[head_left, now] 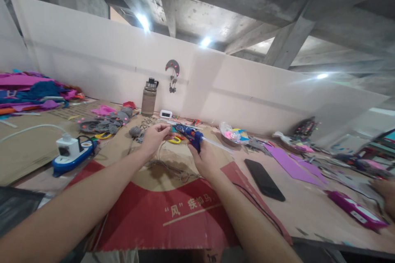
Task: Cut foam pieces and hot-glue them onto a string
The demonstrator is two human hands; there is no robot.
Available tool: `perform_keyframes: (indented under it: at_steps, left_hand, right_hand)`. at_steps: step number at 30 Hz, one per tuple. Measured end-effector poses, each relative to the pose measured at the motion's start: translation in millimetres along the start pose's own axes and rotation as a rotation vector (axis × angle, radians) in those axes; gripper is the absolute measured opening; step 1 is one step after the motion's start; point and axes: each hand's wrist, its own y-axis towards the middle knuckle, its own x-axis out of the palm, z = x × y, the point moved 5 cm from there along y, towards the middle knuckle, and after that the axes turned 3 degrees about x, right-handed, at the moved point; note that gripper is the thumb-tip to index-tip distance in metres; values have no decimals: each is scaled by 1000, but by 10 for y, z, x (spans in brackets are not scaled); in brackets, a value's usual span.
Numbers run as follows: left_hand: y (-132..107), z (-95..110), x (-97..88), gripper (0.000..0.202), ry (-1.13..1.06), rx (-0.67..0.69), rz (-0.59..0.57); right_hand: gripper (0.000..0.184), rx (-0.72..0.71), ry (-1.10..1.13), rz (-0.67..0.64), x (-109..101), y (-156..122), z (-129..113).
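Spreading below both grips, nearest the body, red cardboard point(173, 224) covers part of the bench point(296, 213). To the right of the right grip lies a phone point(264, 179); well to the left of the left grip sits a power strip point(73, 164). Tangled twine point(179, 172) rests lower than the grips and between them. The right grip point(203, 158) is wrapped around the handle of a blue glue gun point(189, 132), held up off the cardboard with its nozzle toward the left grip point(156, 137). There the fingertips gather close by the nozzle; I cannot tell whether they pinch anything. The glue gun should feel light and stiff, not slippery, though the glue stick point(214, 143) jutting out behind could snag. Its handle is the place to hold; the nozzle may be hot, so fingers belong clear of it. Beyond the left grip stand a clock point(166, 114) and a bottle point(149, 100); farthest, a grey moon point(174, 65) hangs against the panel point(212, 84).
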Motion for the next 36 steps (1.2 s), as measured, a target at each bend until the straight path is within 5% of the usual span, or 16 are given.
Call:
perform_keyframes:
  at_steps: [24,30,36]
  left_hand:
    - [18,20,-22,24,-26,8,-3]
    - [26,-18,-38,23,-40,-18,4]
    - [16,5,-9,26,13,-1,-21]
  right_hand:
    - [31,-2,36,16,-28,1,-17]
    - [30,118,271,66,-69,45,104]
    - [24,413,547,52,-89,149,450]
